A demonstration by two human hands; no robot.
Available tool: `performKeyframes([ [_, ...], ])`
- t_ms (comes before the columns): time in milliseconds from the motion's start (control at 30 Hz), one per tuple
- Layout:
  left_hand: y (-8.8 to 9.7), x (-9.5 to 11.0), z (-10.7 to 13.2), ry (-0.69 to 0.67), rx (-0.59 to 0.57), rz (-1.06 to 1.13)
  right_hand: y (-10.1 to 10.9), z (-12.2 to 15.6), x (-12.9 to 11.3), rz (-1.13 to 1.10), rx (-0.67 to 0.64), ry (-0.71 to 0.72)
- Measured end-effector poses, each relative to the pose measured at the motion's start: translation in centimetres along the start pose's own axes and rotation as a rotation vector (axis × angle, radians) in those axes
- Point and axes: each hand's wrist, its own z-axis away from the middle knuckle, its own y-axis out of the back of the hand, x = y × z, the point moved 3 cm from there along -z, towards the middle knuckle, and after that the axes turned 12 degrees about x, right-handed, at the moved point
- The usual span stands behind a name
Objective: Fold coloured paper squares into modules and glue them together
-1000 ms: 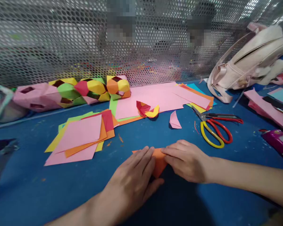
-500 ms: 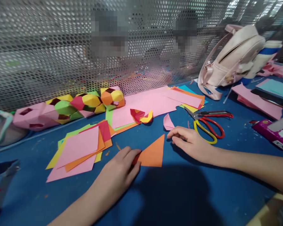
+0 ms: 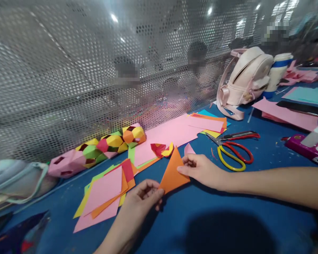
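Observation:
An orange paper folded into a triangle [image 3: 172, 173] is held between both hands just above the blue table [image 3: 228, 218]. My left hand [image 3: 144, 197] pinches its lower left corner with thumb and fingers. My right hand [image 3: 201, 169] grips its right edge, fingers curled on the paper. A small folded pink piece [image 3: 188, 149] lies just behind my right hand. A red and yellow folded unit [image 3: 163, 149] sits further back.
A fanned stack of pink, orange, yellow and green squares [image 3: 106, 192] lies left. Red-and-yellow scissors [image 3: 234, 150] lie right. Multicoloured paper balls [image 3: 113, 143] line the perforated metal screen [image 3: 95, 70]. A pink backpack [image 3: 245, 79], large pink sheets [image 3: 172, 132] and a purple device [image 3: 307, 148] stand behind and right.
The orange triangle was pressed flat under both hands, then released by the right hand; now both hands hold it lifted and turned point-up. The camera has tilted up and rolled.

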Motion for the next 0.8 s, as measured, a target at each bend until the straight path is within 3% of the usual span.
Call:
performKeyframes([
  [67, -0.6, -0.3, 0.5, 0.012, -0.057, 0.05, 0.0, -0.5, -0.8, 0.036, 0.014, 0.057],
  [167, -1.2, -1.0, 0.9, 0.066, -0.234, 0.038, 0.1, -0.8, -1.2, 0.055, 0.02, 0.106],
  [233, -1.2, -1.0, 0.7, 0.061, -0.276, 0.038, 0.2, -0.8, -1.0, 0.079, 0.003, 0.129],
  [533, -1.6, 3.0, -1.7, -0.026, -0.208, 0.164, -0.4, -0.5, 0.1, 0.171, -0.165, 0.171],
  [800, -2.6, 2.1, -2.9, 0.011, -0.155, 0.269, 0.0, -0.5, -0.1, 0.289, -0.165, 0.27],
])
